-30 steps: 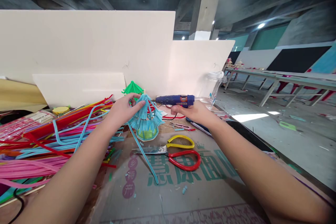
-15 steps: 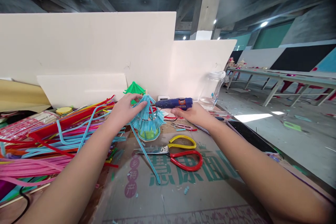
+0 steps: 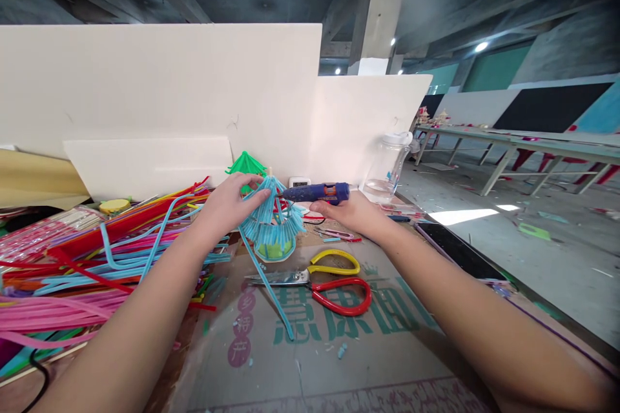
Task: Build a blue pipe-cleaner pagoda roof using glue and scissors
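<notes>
Left hand [image 3: 227, 206] on blue straw pavilion [image 3: 272, 219], right hand [image 3: 349, 213] gripping glue gun [image 3: 314, 193].

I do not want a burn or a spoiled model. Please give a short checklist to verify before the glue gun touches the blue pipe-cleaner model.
1. Left hand steadies the blue pipe-cleaner model: ok.
2. Right hand grips the glue gun: ok.
3. Nozzle points at the model's top: ok.
4. Left fingers clear of the nozzle: not ok, they are close.
5. Glue is hot and flowing: cannot tell.
6. Scissors lie away from both hands: ok.
</notes>
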Available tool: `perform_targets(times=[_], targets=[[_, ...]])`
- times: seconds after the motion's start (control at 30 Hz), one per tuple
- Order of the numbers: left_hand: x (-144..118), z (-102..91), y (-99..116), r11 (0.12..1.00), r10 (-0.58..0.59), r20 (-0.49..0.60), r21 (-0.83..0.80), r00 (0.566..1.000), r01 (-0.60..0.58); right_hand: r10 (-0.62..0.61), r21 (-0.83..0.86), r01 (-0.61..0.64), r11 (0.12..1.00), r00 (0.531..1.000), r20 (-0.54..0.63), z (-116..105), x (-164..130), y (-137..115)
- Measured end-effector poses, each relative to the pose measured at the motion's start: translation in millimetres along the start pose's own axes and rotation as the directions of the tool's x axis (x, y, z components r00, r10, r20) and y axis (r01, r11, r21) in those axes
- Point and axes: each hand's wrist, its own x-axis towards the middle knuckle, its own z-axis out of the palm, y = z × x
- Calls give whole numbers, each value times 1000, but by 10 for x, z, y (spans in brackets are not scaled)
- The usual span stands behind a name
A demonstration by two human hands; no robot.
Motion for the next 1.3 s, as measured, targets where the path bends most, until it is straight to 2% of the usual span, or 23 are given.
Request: perform_targets(times=[0.17,0.5,1.3], targets=[[3,0,-2,999,38,13,1,999,-38,-18,33,18,999,1000,-10,-3,1,-14],[1,12,-10,1000,27,2,-4,1000,-27,-24,-16,23,1000,999,-33,-4,3,2],[-4,-1,13,1000,10,27,2,1000,-10,-34,6,34,999,998,-61,-9,6,22]])
